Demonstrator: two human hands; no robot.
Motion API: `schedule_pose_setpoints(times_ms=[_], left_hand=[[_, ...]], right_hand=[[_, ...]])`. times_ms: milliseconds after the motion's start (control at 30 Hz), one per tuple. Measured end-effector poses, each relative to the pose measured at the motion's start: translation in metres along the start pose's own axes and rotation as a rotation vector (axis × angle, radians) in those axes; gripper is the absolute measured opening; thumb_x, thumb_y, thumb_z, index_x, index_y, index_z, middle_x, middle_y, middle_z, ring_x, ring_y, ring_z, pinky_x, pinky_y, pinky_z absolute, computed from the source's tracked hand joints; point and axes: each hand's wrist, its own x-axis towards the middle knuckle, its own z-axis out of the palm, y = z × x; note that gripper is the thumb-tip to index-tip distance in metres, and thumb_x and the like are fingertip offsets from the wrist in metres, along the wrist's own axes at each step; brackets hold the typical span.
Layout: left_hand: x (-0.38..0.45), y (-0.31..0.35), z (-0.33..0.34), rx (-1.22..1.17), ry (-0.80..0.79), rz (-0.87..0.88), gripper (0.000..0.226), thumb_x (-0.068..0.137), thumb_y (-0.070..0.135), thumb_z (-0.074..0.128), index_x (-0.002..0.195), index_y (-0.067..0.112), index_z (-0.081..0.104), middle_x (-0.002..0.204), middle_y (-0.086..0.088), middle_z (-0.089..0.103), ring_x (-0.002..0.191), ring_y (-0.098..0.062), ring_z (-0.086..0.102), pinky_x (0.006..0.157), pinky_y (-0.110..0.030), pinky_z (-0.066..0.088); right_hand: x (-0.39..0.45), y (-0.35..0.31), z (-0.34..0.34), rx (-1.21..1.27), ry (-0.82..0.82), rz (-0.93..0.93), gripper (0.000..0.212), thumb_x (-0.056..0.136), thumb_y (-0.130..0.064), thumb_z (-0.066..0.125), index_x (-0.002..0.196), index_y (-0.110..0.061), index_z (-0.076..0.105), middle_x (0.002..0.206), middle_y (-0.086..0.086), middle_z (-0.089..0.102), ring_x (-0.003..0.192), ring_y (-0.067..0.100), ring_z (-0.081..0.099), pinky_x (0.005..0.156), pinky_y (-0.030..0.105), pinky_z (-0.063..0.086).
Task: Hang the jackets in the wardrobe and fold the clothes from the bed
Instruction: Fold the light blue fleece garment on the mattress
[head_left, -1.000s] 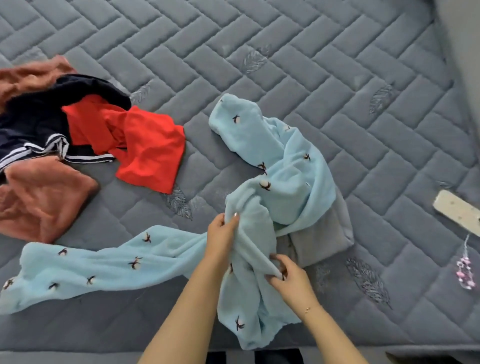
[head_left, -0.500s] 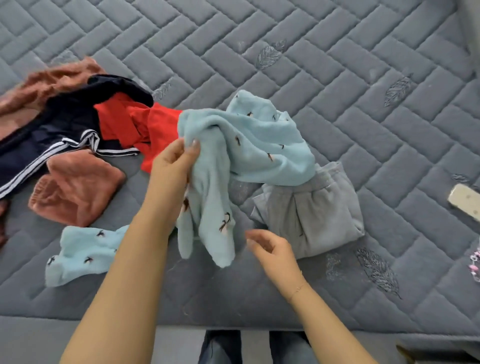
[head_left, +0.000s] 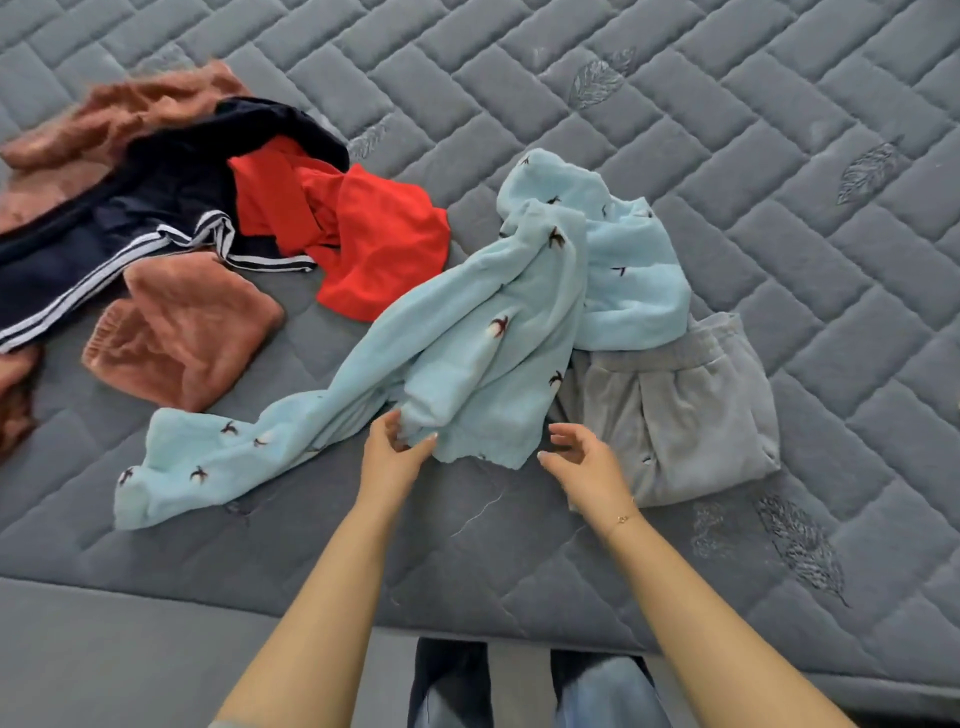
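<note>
Head view: left hand (head_left: 393, 457) pinches the light-blue garment (head_left: 467, 332) hem; beside that grip, right hand (head_left: 584, 464) hovers, fingers spread, holding nothing.

On the grey quilted bed (head_left: 727, 156), the left hand (head_left: 392, 460) pinches the light blue garment's (head_left: 467, 332) hem while the right hand (head_left: 584, 465) hovers loosely curled beside it.

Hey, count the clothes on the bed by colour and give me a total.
Light blue: 1, the fleece garment that the left hand holds
Grey: 1, the folded piece
Red: 1
Navy with white stripes: 1
Rust brown: 1 or more, the pieces run off the frame, so I cannot tell
Total: at least 5
</note>
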Motion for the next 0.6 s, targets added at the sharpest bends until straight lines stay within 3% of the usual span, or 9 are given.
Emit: schedule_pose_setpoints(times_ms=[67, 133, 167, 233, 267, 300, 367, 467, 600], left_hand=[[0.012, 0.001, 0.008, 0.022, -0.059, 0.030, 0.076, 0.082, 0.024, 0.077, 0.145, 0.024, 0.033, 0.144, -0.002, 0.039, 0.121, -0.015, 0.046, 0.099, -0.033, 0.044], [0.024, 0.004, 0.016, 0.049, -0.085, 0.036, 0.072, 0.082, 0.030, 0.077, 0.142, 0.024, 0.038, 0.140, -0.003, 0.042, 0.125, -0.021, 0.046, 0.104, -0.041, 0.044], [0.030, 0.003, 0.019, 0.087, -0.079, 0.051, 0.057, 0.083, 0.034, 0.075, 0.132, 0.021, 0.048, 0.131, -0.004, 0.050, 0.120, -0.024, 0.051, 0.098, -0.041, 0.047], [0.036, 0.005, 0.019, 0.162, -0.007, 0.083, 0.027, 0.088, 0.041, 0.066, 0.091, 0.015, 0.059, 0.092, -0.001, 0.060, 0.089, -0.022, 0.057, 0.069, -0.029, 0.045], [0.037, 0.006, 0.016, 0.145, 0.021, 0.099, 0.038, 0.091, 0.046, 0.062, 0.074, 0.013, 0.051, 0.074, 0.001, 0.052, 0.074, -0.019, 0.051, 0.060, -0.026, 0.036], [0.039, 0.006, 0.012, 0.089, 0.024, 0.092, 0.046, 0.092, 0.051, 0.058, 0.068, 0.013, 0.044, 0.068, -0.001, 0.046, 0.068, -0.016, 0.044, 0.061, -0.026, 0.032], [0.036, 0.013, 0.000, -0.102, -0.005, 0.017, 0.046, 0.091, 0.056, 0.055, 0.074, 0.013, 0.052, 0.073, -0.006, 0.050, 0.070, -0.018, 0.045, 0.067, -0.030, 0.038], [0.027, 0.022, -0.024, -0.528, -0.062, -0.107, 0.034, 0.096, 0.046, 0.055, 0.094, 0.016, 0.071, 0.078, 0.002, 0.067, 0.067, -0.011, 0.060, 0.068, -0.026, 0.055], [0.017, 0.027, -0.042, -0.769, -0.102, -0.112, 0.027, 0.101, 0.033, 0.051, 0.115, 0.016, 0.067, 0.099, 0.003, 0.073, 0.086, -0.010, 0.067, 0.077, -0.025, 0.056]], right_hand=[[0.010, 0.003, 0.016, -0.109, -0.052, -0.019, 0.058, 0.088, -0.014, 0.070, 0.140, -0.016, 0.045, 0.138, 0.006, 0.046, 0.113, 0.016, 0.050, 0.090, 0.025, 0.044], [0.018, 0.008, 0.033, -0.205, -0.113, -0.056, 0.082, 0.086, -0.018, 0.073, 0.152, -0.020, 0.024, 0.146, 0.006, 0.032, 0.125, 0.020, 0.044, 0.103, 0.030, 0.040], [0.022, 0.011, 0.041, -0.309, -0.137, -0.082, 0.093, 0.085, -0.021, 0.074, 0.155, -0.026, 0.013, 0.147, 0.006, 0.029, 0.128, 0.021, 0.042, 0.105, 0.032, 0.040], [0.027, 0.016, 0.053, -0.629, -0.141, -0.138, 0.102, 0.085, -0.029, 0.072, 0.155, -0.037, -0.001, 0.141, 0.006, 0.027, 0.124, 0.024, 0.043, 0.097, 0.040, 0.048], [0.030, 0.018, 0.057, -0.764, -0.115, -0.161, 0.100, 0.086, -0.030, 0.071, 0.154, -0.039, -0.002, 0.138, 0.006, 0.028, 0.119, 0.025, 0.045, 0.091, 0.042, 0.051], [0.032, 0.020, 0.059, -0.849, -0.078, -0.186, 0.094, 0.088, -0.029, 0.068, 0.154, -0.039, 0.002, 0.134, 0.007, 0.031, 0.116, 0.026, 0.047, 0.086, 0.042, 0.052], [0.038, 0.024, 0.060, -0.887, -0.003, -0.254, 0.071, 0.092, -0.023, 0.061, 0.152, -0.031, 0.024, 0.130, 0.008, 0.040, 0.111, 0.027, 0.051, 0.081, 0.040, 0.051], [0.042, 0.020, 0.055, -0.713, 0.113, -0.362, 0.030, 0.096, -0.011, 0.053, 0.124, -0.010, 0.062, 0.115, 0.013, 0.060, 0.106, 0.029, 0.056, 0.078, 0.035, 0.043], [0.032, 0.006, 0.045, -0.494, 0.114, -0.483, 0.016, 0.097, -0.005, 0.054, 0.104, 0.001, 0.067, 0.097, 0.012, 0.061, 0.094, 0.025, 0.056, 0.080, 0.030, 0.041]])
